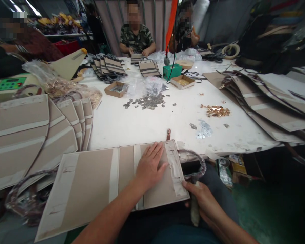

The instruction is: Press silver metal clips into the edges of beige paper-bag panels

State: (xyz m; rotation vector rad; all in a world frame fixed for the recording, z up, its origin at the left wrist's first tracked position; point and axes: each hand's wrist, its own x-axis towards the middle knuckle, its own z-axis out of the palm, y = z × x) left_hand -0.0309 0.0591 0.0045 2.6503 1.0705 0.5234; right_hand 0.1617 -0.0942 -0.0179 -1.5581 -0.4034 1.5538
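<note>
A long beige bag panel (96, 179) with white tape strips lies across the table's front edge and my lap. My left hand (151, 166) rests flat on it, fingers stretched out. At the panel's right corner, the thumb of my right hand (203, 196) presses on the edge while its fingers curl underneath. A worn, pale tool handle (195, 211) also sits in that hand; the tool's head is not visible. A plastic-wrapped handle loop (200, 162) sticks out from the panel's right end. A brown strap with metal fitting (168, 134) pokes out beyond its far edge.
Similar panels are stacked at left (22, 118) and right (277, 108). Silver metal plates (149, 101), gold fasteners (216, 110) and small pale pieces (204, 129) lie loose on the white table (122, 125). Two shallow boxes and a green box (172, 71) stand farther back. Co-workers sit around.
</note>
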